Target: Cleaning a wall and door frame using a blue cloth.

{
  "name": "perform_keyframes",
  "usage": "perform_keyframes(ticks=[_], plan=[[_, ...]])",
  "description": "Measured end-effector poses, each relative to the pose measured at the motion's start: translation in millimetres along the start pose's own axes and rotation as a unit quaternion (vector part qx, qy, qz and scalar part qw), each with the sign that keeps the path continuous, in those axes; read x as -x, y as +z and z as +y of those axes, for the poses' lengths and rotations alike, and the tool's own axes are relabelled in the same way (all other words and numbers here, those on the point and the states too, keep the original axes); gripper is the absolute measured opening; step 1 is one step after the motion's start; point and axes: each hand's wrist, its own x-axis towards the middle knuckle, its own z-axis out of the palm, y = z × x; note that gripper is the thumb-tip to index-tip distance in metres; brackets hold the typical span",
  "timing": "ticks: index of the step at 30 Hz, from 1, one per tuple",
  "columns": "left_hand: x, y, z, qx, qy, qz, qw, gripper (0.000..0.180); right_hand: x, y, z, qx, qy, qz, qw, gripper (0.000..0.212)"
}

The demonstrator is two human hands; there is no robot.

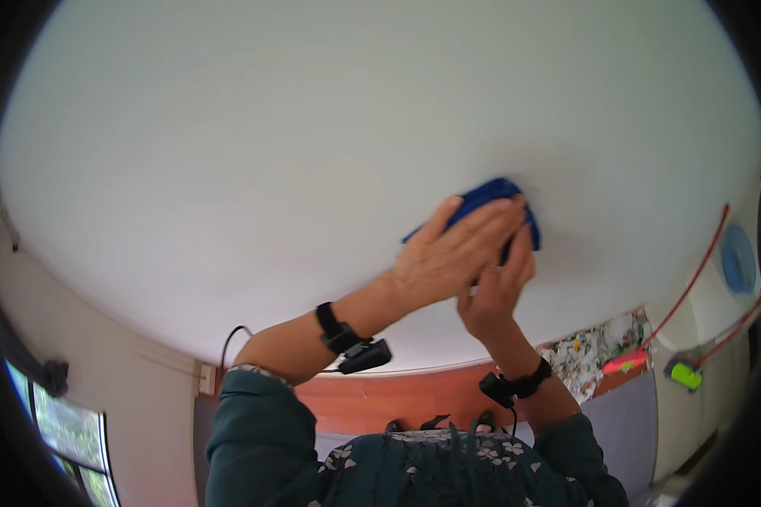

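A folded dark blue cloth [486,194] lies pressed against a broad white wall [271,152], right of the middle of the head view. Across the cloth stretches my left hand [452,253], its fingers close together and pressing it flat, thumb along the upper edge. My right hand [499,291] is just below and to the right, its fingers curled at the cloth's lower edge and partly under the left hand's fingers. Part of the cloth is hidden by both hands. Faint greyish shading shows on the wall around the cloth.
At the right stand two red-handled tools, one with a pink head [624,362] and one with a bright green head [683,373]. Beyond them is a blue basin [738,258]. Reddish-brown boards [355,401] run below the wall. A window [72,427] is at lower left.
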Motion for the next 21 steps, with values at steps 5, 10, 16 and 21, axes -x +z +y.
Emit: perform_keyframes(ticks=[5, 10, 16, 21], plan=[[58, -23, -42, -0.025, 0.05, -0.009, 0.998, 0.048, 10, 26, -60, 0.019, -0.001, 0.009, 1.0, 0.056], [136, -34, -84, -0.025, 0.052, -0.001, 0.998, 0.049, 25, 70, -133, 0.025, 0.009, 0.004, 1.0, 0.058], [226, -65, -140, -0.101, 0.04, -0.051, 0.993, 0.062, 27, 105, -231, 0.032, 0.008, 0.0, 0.999, 0.056], [236, -68, -168, -0.086, 0.056, -0.069, 0.992, 0.071, 12, 121, -247, 0.039, -0.01, 0.017, 0.999, 0.052]])
